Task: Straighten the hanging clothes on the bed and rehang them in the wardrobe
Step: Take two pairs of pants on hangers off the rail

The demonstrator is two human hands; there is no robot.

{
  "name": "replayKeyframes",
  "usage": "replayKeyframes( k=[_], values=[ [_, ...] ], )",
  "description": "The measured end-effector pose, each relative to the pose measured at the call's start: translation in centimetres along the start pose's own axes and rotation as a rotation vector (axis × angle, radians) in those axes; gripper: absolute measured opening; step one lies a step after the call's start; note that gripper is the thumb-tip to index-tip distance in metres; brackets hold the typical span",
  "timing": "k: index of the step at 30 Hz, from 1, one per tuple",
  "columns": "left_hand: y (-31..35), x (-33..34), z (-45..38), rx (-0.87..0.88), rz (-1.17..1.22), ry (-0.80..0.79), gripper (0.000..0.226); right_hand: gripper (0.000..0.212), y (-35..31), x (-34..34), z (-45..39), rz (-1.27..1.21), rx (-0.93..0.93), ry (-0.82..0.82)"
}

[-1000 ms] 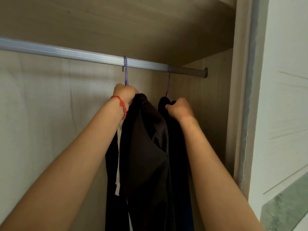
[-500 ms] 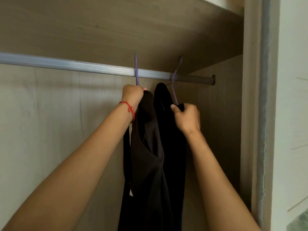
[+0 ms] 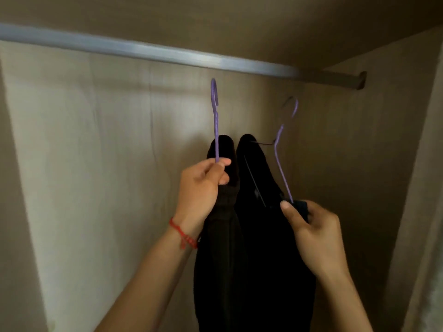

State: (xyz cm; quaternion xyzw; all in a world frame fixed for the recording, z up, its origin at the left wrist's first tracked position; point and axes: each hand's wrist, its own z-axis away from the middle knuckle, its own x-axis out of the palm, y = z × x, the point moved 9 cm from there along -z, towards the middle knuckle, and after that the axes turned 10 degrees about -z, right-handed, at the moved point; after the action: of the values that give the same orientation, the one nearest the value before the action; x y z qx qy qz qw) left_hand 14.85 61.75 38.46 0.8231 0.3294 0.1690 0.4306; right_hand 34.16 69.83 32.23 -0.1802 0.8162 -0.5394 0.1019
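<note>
Inside the wardrobe, two dark garments hang from purple hangers that are both below the metal rail (image 3: 167, 56), hooks free of it. My left hand (image 3: 201, 190), with a red string bracelet at the wrist, grips the stem of the left purple hanger (image 3: 215, 121), which carries a dark brown garment (image 3: 223, 236). My right hand (image 3: 314, 233) pinches the lower end of the right purple hanger (image 3: 282, 159), which is tilted and carries a black garment (image 3: 263, 236). The two garments touch side by side.
The wardrobe's pale wooden back panel (image 3: 107, 164) is behind the clothes, its right side wall (image 3: 359, 188) close to my right hand. A wooden shelf (image 3: 239, 25) sits just above the rail. The rail's right end meets a bracket (image 3: 360, 80).
Both hangers have come off the rail and dropped below it. My hands have lowered with them, and the right hanger now tilts to the right.
</note>
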Motion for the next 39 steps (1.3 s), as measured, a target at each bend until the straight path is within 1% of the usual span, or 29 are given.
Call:
replayKeyframes(
  k=[3, 7, 9, 12, 17, 21, 24, 29, 33, 39],
  values=[
    [-2.2, -2.4, 3.3, -0.031, -0.018, -0.020, 0.027, 0.015, 3.9, 0.1, 2.4, -0.051, 0.150, -0.064],
    [-5.4, -4.9, 8.1, -0.153, 0.027, -0.056, 0.028, 0.019, 8.4, 0.6, 5.2, -0.019, 0.260, -0.130],
    [-6.9, -6.2, 10.7, -0.208, 0.039, -0.044, 0.027, 0.020, 10.6, 0.8, 6.4, -0.001, 0.292, -0.166],
    [-8.8, -8.3, 14.3, -0.286, 0.055, 0.049, 0.026, 0.016, 13.1, 1.7, 7.5, 0.002, 0.321, -0.258],
    [-11.6, -11.6, 20.0, -0.405, -0.006, 0.246, 0.027, 0.020, 15.6, 4.9, 9.5, -0.012, 0.370, -0.449],
    [-12.3, -14.3, 24.5, -0.467, -0.030, 0.365, 0.027, 0.013, 16.7, 8.2, 11.9, -0.021, 0.367, -0.576],
    [-12.1, -16.3, 27.7, -0.507, -0.032, 0.442, 0.027, 0.014, 17.0, 10.7, 13.8, -0.051, 0.360, -0.661],
    [-11.6, -18.6, 32.7, -0.546, 0.006, 0.557, 0.026, 0.018, 16.6, 13.1, 15.9, -0.070, 0.339, -0.738],
    [-11.1, -19.6, 36.5, -0.550, -0.024, 0.659, 0.026, 0.023, 16.3, 14.7, 17.4, -0.091, 0.383, -0.864],
    [-9.8, -18.0, 41.6, -0.531, -0.094, 0.848, 0.029, 0.014, 16.2, 15.7, 19.4, -0.110, 0.324, -1.044]
  ],
)
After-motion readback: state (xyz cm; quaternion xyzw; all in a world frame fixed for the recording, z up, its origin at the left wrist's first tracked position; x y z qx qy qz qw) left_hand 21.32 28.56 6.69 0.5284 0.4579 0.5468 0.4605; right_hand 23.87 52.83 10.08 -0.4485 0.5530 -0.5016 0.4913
